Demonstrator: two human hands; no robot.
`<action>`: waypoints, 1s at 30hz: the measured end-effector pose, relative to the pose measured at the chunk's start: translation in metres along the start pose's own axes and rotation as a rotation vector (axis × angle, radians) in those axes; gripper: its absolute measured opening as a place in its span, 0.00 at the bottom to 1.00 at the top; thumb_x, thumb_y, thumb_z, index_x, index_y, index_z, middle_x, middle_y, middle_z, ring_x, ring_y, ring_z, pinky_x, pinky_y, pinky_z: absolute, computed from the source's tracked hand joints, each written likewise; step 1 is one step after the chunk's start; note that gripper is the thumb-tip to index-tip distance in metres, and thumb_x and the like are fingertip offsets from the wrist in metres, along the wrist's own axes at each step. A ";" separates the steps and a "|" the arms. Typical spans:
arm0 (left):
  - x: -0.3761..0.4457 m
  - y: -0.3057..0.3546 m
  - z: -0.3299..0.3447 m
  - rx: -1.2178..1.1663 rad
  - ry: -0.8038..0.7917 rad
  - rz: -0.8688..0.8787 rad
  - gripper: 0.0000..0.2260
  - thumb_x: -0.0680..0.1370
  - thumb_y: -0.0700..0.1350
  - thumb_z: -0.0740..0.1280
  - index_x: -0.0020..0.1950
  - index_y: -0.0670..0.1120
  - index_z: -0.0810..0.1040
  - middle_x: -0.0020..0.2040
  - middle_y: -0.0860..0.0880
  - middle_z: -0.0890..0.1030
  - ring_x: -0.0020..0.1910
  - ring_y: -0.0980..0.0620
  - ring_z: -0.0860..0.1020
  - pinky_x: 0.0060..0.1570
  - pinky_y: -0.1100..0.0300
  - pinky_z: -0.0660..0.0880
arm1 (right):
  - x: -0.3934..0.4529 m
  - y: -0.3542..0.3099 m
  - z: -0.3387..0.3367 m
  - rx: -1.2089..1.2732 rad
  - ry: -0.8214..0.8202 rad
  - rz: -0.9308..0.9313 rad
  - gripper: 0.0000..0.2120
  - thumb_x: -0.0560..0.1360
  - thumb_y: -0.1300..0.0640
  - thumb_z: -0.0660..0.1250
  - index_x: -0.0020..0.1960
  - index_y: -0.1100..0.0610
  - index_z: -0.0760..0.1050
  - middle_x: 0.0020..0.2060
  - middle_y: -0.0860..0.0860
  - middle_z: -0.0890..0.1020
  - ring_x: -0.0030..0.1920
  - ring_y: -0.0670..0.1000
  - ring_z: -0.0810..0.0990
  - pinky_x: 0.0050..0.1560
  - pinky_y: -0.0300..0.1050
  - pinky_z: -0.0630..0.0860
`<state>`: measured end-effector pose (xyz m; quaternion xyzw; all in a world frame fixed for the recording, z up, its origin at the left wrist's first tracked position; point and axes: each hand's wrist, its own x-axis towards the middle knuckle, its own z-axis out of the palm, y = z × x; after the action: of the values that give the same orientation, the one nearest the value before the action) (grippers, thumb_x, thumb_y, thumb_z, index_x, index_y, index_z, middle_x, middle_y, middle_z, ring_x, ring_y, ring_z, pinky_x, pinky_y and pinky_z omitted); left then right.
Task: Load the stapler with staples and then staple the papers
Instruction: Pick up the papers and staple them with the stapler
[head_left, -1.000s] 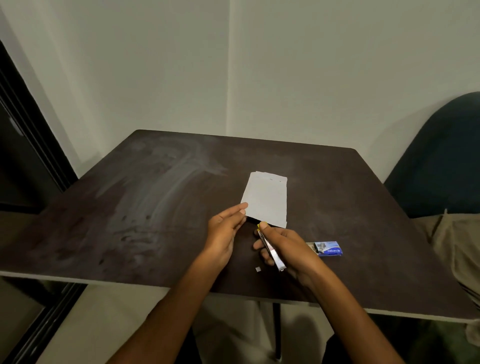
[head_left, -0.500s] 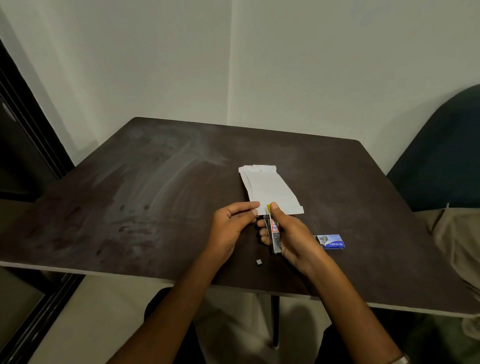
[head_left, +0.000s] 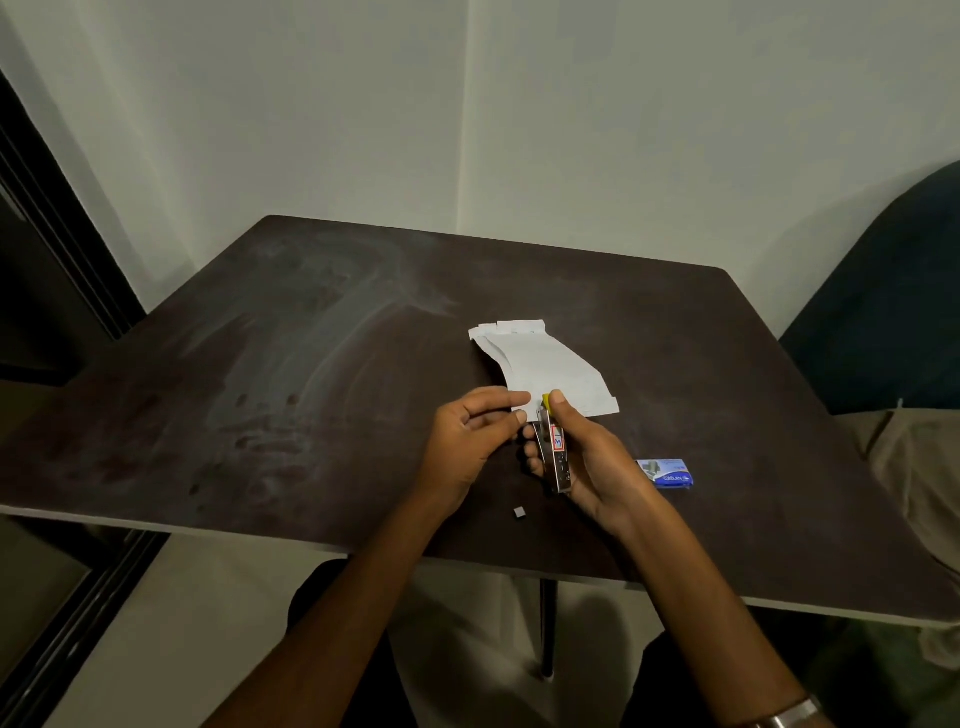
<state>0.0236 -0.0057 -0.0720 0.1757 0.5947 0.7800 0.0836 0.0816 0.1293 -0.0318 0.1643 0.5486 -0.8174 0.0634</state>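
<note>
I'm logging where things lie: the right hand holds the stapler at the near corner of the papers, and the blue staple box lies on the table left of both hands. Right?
Not quite. In the head view the blue staple box lies right of both hands, not left. The rest holds: the right hand holds the stapler at the papers' near corner.

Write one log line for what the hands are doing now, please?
right hand: holds stapler | left hand: pinches papers corner | staple box: on table
</note>
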 end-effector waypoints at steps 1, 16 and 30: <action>0.000 0.000 0.000 -0.002 -0.004 -0.002 0.10 0.74 0.35 0.70 0.51 0.46 0.84 0.52 0.49 0.84 0.45 0.54 0.83 0.47 0.65 0.79 | 0.000 0.000 0.000 -0.001 0.001 -0.002 0.20 0.77 0.45 0.62 0.50 0.62 0.78 0.39 0.55 0.81 0.36 0.51 0.78 0.42 0.44 0.77; 0.001 -0.001 0.000 0.007 -0.035 -0.021 0.09 0.74 0.36 0.71 0.53 0.44 0.84 0.49 0.51 0.85 0.42 0.53 0.82 0.43 0.65 0.79 | 0.003 0.005 -0.002 0.007 0.017 -0.043 0.16 0.76 0.47 0.64 0.46 0.60 0.79 0.34 0.54 0.78 0.31 0.49 0.74 0.31 0.40 0.73; 0.001 -0.001 -0.002 0.026 -0.065 -0.039 0.09 0.73 0.39 0.73 0.52 0.47 0.84 0.45 0.45 0.86 0.41 0.50 0.82 0.42 0.63 0.80 | 0.005 0.005 0.000 -0.028 0.109 -0.053 0.15 0.76 0.49 0.65 0.39 0.60 0.78 0.29 0.53 0.77 0.27 0.48 0.74 0.27 0.39 0.71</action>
<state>0.0222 -0.0066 -0.0734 0.1906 0.6050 0.7644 0.1158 0.0781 0.1281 -0.0379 0.1930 0.5668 -0.8008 0.0142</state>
